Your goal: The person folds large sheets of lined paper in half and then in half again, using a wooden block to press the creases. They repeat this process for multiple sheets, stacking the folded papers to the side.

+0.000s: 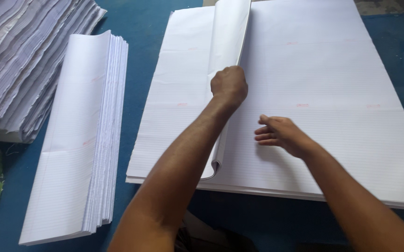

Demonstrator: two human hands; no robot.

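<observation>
My left hand (229, 86) is closing into a fist on the raised fold of 1 big ruled sheet (227, 42), pinching its edge; the sheet is curling over just beneath my knuckles; my right hand (281, 134) is lying open & flat, holding nothing, fingers pressing the large ruled stack (332, 93) just right of the grip; 1 folded pile (87, 140) is sitting well left; 1 fanned heap (20, 56) beyond it.
</observation>
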